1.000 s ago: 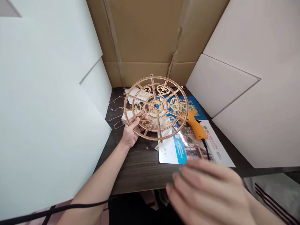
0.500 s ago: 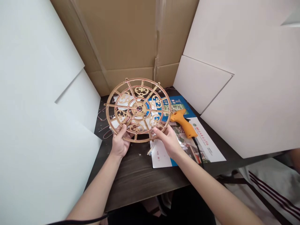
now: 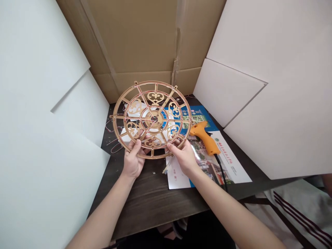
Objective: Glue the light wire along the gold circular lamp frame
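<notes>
A round gold openwork frame [image 3: 155,119], built like a wheel with spokes, rings and heart-shaped scrolls, is held up above the table, its face tilted towards me. Thin red and white wires run along its rings and spokes. My left hand [image 3: 134,159] grips the lower left rim, thumb on the near face and fingers behind. At the lower right rim, my right hand [image 3: 184,155] is closed the same way. Just right of the frame lies an orange glue gun [image 3: 206,138] with a black cord, resting on printed sheets.
The dark table [image 3: 145,200] carries a blue and white printed sheet [image 3: 241,173], white pieces and loose thin wires behind the frame. White boards [image 3: 246,110] stand on both sides, with a cardboard wall [image 3: 137,38] at the back. A person's striped clothing [image 3: 303,207] shows at lower right.
The gold frame has turned slightly more face-on and appears a little larger. Both hands keep their hold on its rim. The glue gun lies as before.
</notes>
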The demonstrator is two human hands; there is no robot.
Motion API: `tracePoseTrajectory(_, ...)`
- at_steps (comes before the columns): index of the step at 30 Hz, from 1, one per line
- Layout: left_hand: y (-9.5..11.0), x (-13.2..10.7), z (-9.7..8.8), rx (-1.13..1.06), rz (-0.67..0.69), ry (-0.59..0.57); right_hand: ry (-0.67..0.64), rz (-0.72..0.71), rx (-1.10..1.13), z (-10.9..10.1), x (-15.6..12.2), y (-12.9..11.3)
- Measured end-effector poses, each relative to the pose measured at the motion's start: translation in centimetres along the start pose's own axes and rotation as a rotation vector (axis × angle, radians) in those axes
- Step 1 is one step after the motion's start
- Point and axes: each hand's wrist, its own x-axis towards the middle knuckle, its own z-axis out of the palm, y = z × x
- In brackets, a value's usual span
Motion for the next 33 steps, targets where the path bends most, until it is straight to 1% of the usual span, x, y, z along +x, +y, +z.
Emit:
tracePoseTrajectory(7, -0.1, -0.6, 0.0, 0.029, 0.006, -0.006, 0.000, 0.022, 0.028, 0.0, 0.0, -0.2)
tracePoseTrajectory(11, -0.1, -0.8, 0.0, 0.037, 0.016, -0.033, -0.010, 0.039, 0.053, -0.2, 0.1, -0.1)
tracePoseTrajectory(17, -0.3, -1.2, -0.1, 0.040, -0.020, -0.063, -0.011, 0.031, 0.068, -0.2, 0.4, -0.1)
tracePoseTrajectory(24, -0.6, -1.1, -0.4, 0.135, -0.052, -0.064, 0.022, 0.006, 0.057, -0.3, 0.6, -0.2)
tracePoseTrajectory(29, -0.1, -0.7, -0.6, 0.171, -0.047, -0.094, 0.002, 0.003, 0.058, -0.6, 0.3, -0.1)
tracePoseTrajectory(31, 0.3, -0.6, -0.7, 0.263, 0.001, -0.112, -0.019, 0.013, 0.077, -0.7, 0.1, 0.0)
tracePoseTrajectory(33, 0.9, -0.6, -0.9, 0.421, 0.090, -0.121, -0.040, 0.029, 0.112, -0.7, 0.0, 0.0)
